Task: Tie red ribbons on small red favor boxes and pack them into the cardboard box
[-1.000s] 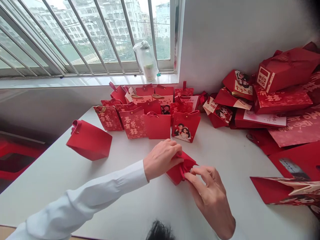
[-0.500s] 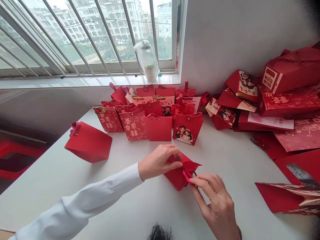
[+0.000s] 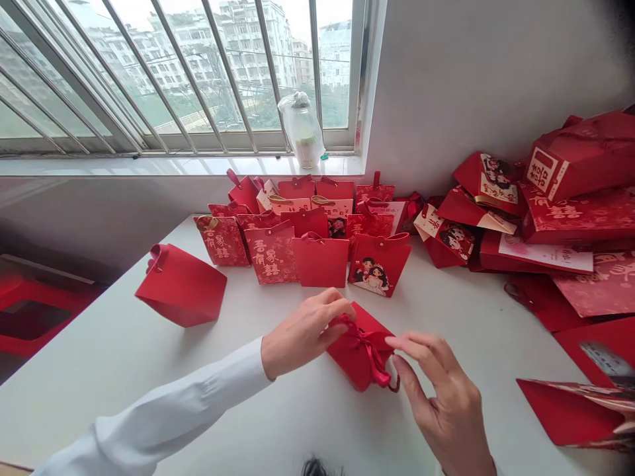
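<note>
White tabletop (image 3: pixel 99 383) by the barred window (image 3: pixel 198 73), left hand (image 3: pixel 305 330) pinching the red gift bag (image 3: pixel 360 354), right hand (image 3: pixel 444 396) released beside its ribbon (image 3: pixel 380 363)

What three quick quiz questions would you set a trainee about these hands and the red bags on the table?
1. Which hand comes out of the long white sleeve?
2. True or false: the ribbon on the red paper bag near the right hand is blue.
3. What picture is printed on the red bag standing just beyond the hands?

Key: 1. The left hand. 2. False, it is red. 3. A cartoon bride and groom.
</note>
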The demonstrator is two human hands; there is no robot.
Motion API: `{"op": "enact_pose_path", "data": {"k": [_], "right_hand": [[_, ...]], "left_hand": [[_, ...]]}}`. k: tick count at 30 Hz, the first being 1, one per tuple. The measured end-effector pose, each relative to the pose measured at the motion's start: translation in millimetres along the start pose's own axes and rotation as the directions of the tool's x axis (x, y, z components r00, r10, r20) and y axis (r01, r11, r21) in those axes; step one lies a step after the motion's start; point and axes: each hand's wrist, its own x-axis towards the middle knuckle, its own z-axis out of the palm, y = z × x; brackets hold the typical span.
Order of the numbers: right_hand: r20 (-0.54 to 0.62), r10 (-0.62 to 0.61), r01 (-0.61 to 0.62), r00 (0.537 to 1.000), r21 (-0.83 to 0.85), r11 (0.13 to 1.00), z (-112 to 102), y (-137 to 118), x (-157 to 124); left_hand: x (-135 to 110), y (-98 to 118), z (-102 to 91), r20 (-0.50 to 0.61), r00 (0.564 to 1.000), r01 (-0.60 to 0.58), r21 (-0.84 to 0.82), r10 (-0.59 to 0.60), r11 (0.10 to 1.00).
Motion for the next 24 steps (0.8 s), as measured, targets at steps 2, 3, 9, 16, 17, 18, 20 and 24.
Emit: {"op": "enact_pose_path", "data": {"k": [2,3,9,16,17,18,20,24], "right_hand": [[0.035,0.071,-0.070,0.997,-0.029,0.997,4,6,9],[0.073,0.079,-0.078,0.994,-0.020,0.997,6,9,13],[0.155,0.213,-0.223,0.965,0.052,0.973,10,9,21],[0.211,0.333,-0.352,0.919,0.061,0.934,10,3,30],[0.208,0.340,-0.357,0.917,0.053,0.933,9,3,31],[0.207,0.346,-0.362,0.915,0.044,0.931,9,4,32],[0.218,0.359,-0.375,0.908,0.040,0.926,7,3,33],[0.320,0.437,-0.494,0.841,0.126,0.860,1,0,37]], "left_hand": [[1,3,0.6,0.007,1.000,-0.030,0.016,0.030,0.999],[1,5,1.3,0.018,0.999,-0.052,0.033,0.051,0.998],[2,10,13.9,0.121,0.963,-0.264,0.269,0.240,0.926],[10,12,28.6,0.042,0.982,-0.186,0.174,0.181,0.967],[10,12,30.5,0.023,0.986,-0.168,0.131,0.166,0.977],[10,12,32.5,-0.007,0.989,-0.144,0.075,0.145,0.987],[10,13,36.5,-0.109,0.992,-0.075,-0.057,0.068,0.996],[10,14,39.3,-0.232,0.961,0.080,-0.285,-0.150,0.955]]}}
